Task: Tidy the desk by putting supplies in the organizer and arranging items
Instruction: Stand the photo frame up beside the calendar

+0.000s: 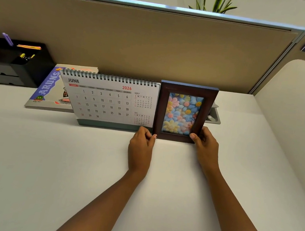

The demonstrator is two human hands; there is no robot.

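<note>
A dark wooden photo frame (208, 106) with a picture of colourful smiling flowers stands upright on the white desk (47, 160), right of a spiral desk calendar (107, 100) showing June 2026. My left hand (140, 148) pinches the frame's lower left corner. My right hand (205, 146) grips its lower right corner, thumb on the front. A black desk organizer (29, 67) at the far left holds markers, pens and a purple clip.
A notebook (46, 91) with a purple printed cover lies flat behind the calendar. A grey object (214, 116) peeks out behind the frame. A beige partition wall (156, 43) backs the desk, and a cream divider (290, 112) rises on the right.
</note>
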